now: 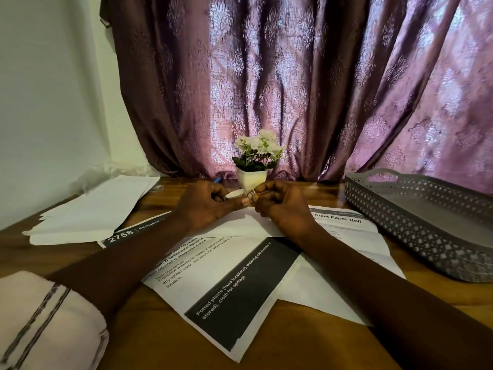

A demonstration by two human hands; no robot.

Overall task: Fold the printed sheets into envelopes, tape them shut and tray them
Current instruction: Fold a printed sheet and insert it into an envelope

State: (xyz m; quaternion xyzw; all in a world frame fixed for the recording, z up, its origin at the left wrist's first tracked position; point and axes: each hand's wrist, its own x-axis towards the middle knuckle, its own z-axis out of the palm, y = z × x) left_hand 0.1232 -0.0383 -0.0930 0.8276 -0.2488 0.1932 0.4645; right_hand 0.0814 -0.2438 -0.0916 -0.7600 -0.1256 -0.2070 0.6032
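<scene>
Holding the tape roll in your left hand, fingers curled round it, you pinch what looks like its free end with your right hand. The folded sheet lies flat just near of and below both hands, long axis running left to right, in line with the tape. The tray sits right, closer to your right hand.

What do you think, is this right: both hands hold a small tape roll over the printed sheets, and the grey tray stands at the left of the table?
One thing is wrong. The head view shows the grey tray at the right of the table, not the left. The rest holds: left hand and right hand hold the tape roll over the printed sheets.
</scene>
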